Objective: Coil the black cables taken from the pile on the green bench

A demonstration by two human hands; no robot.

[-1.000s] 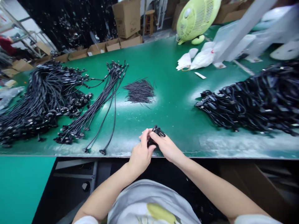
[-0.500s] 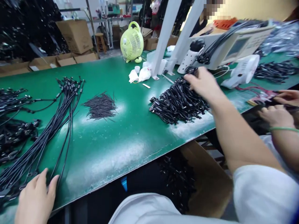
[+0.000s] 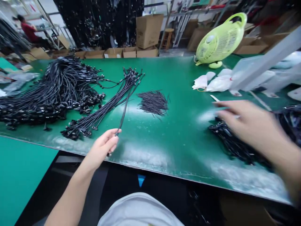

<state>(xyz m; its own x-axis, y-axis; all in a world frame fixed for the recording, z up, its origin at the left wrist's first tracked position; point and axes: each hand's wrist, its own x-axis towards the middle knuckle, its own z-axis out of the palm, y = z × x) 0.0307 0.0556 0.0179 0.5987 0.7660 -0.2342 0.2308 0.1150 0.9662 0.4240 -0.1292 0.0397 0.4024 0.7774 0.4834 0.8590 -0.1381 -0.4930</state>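
My left hand [image 3: 104, 145] is closed near the table's front edge, its thumb and fingers pinching a black cable [image 3: 122, 116]. This cable stretches up and away toward the connector ends of a loose bundle of black cables [image 3: 110, 102]. My right hand [image 3: 249, 124], blurred by motion, hovers over the near end of a pile of coiled black cables [image 3: 231, 142] on the right. Its fingers point left and stand apart, with nothing visible between them. Between the hands lies a small heap of thin dark ties [image 3: 154, 102].
A large heap of black cables [image 3: 68, 81] covers the left of the green table [image 3: 178, 135]. At the back right are a green fan [image 3: 218, 40], white bags [image 3: 219, 84] and a pale slanted post [image 3: 270, 59]. Cardboard boxes [image 3: 149, 31] stand behind the table.
The view has swung left. My left hand has closed on a cable and lifted its near end. My right hand has come off the far part of the coiled pile and moved back toward the left.
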